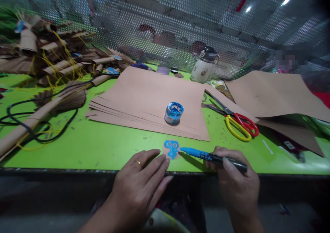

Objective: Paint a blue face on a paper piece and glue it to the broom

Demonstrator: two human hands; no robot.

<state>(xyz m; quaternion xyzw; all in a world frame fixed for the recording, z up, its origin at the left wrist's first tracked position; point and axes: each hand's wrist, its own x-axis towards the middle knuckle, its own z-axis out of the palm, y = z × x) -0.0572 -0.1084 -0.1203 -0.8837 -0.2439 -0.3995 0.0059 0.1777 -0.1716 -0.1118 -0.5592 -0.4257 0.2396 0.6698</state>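
We found right fingers (230,152) pinching the pen (202,154), left fingers (154,165) loosely spread, apparently touching the disc (171,149); slipping could have smeared paint (172,154)

No readable text or numbers.

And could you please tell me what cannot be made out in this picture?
All in the head view:
Whether the tip of the black-and-blue pen touches the round blue-painted brown paper disc: too small to tell.
Any lettering on the round, blue-smeared paint jar: too small, partly smeared.
The near end of the long brown paper tube: cut off by the left edge.
Shapes behind the grey perforated metal screen: blurred, masked by its mesh.
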